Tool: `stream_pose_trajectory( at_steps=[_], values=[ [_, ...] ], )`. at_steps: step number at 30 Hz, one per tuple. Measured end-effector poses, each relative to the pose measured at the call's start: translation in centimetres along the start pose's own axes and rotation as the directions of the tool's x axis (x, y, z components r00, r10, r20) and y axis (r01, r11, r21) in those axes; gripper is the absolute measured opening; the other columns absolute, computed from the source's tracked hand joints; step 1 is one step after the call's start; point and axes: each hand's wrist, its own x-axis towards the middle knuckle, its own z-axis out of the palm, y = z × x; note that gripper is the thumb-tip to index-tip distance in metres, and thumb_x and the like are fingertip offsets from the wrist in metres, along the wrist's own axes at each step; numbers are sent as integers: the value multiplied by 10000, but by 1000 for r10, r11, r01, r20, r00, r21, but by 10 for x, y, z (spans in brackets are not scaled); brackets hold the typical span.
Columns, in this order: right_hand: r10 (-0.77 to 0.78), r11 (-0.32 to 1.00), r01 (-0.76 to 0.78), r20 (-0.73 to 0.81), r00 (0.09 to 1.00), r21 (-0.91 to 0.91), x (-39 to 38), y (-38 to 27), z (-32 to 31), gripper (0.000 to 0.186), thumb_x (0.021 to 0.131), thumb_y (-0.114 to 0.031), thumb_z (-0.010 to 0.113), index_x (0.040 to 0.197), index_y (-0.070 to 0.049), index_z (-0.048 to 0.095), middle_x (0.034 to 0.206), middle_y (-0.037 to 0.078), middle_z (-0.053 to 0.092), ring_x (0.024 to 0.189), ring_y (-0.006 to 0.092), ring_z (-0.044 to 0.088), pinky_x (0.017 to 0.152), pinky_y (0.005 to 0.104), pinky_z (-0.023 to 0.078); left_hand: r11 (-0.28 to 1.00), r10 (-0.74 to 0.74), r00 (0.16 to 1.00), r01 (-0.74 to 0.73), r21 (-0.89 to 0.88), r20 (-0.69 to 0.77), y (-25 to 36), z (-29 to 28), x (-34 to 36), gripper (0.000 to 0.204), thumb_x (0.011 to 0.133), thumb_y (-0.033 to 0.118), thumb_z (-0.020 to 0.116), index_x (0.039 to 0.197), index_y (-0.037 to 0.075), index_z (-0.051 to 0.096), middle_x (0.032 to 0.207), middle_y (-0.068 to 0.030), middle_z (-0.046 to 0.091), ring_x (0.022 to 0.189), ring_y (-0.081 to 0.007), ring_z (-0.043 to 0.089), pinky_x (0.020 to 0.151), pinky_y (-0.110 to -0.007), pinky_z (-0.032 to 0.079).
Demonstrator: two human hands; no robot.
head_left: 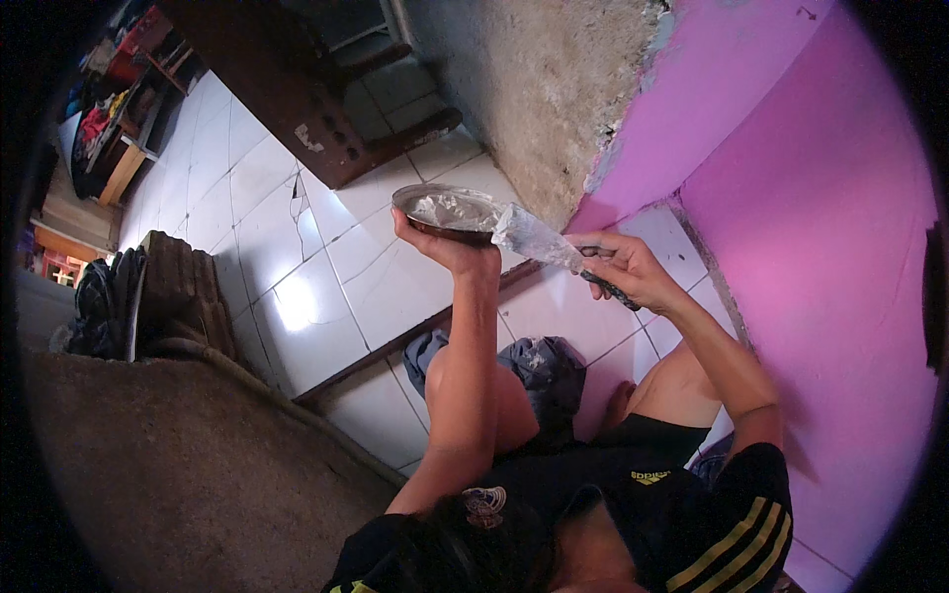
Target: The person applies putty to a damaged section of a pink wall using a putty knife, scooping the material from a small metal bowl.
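Observation:
My left hand (460, 255) supports a shallow round metal dish (440, 231) from below, its fingers wrapped under and round the rim. Whitish paste (450, 210) lies inside the dish. In my right hand (633, 267) is a putty knife (539, 237), gripped by its dark handle. White paste coats the blade, whose tip is at the dish's right rim; whether it touches the rim I cannot tell. Both hands are held out in front of me above the tiled floor.
A pink wall (830, 217) rises close on my right, meeting bare rough cement (524, 89) ahead. Dark wooden furniture (287, 99) stands beyond. A tiled step edge (371, 359) crosses the floor. Dark crumpled cloth (554, 371) lies by my legs; a low brown wall (198, 455) is at left.

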Motion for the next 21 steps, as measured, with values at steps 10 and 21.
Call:
stream_pose_trajectory(
  at_steps=[10, 21],
  values=[
    [-342, 787, 481, -375, 861, 386, -18, -49, 25, 495, 944, -60, 484, 1421, -6, 360, 1092, 127, 591, 774, 162, 583, 677, 288, 482, 998, -28, 999, 30, -52, 36, 3, 1, 6, 636, 837, 683, 442, 1189, 166, 554, 1115, -38, 592, 1025, -228, 581, 850, -417, 500],
    [-764, 577, 484, -644, 35, -658, 57, -69, 26, 405, 967, -32, 467, 1367, 28, 446, 1173, 90, 499, 930, 139, 537, 828, 269, 441, 993, -120, 992, 120, 4, 40, -9, -1, 8, 661, 807, 722, 417, 1186, 198, 552, 1140, -18, 569, 1041, -242, 544, 865, -477, 461]
  ],
)
